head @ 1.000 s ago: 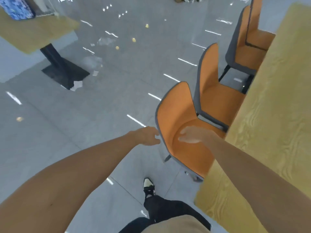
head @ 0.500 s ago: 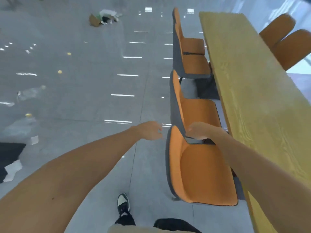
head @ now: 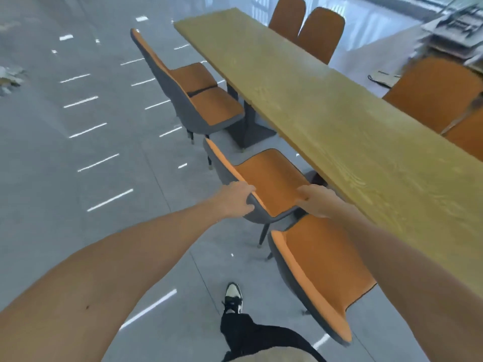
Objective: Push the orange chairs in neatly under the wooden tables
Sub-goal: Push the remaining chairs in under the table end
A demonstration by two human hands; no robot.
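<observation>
Both hands grip the middle orange chair (head: 271,184) on the near side of the long wooden table (head: 339,118). The left hand (head: 236,199) wraps over the upper edge of its grey-backed backrest, fingers curled down the outside. The right hand (head: 317,201) closes on the near edge of the same chair, just beside the table's edge. This chair sits at an angle, its seat only partly under the tabletop. A nearer orange chair (head: 321,270) stands just below the right forearm, close against the table. A farther orange chair (head: 198,95) stands left of the table's dark pedestal base (head: 248,126). More orange chairs (head: 305,30) line the far side. A black-and-white shoe (head: 232,296) rests on the grey tiled floor (head: 78,165).
</observation>
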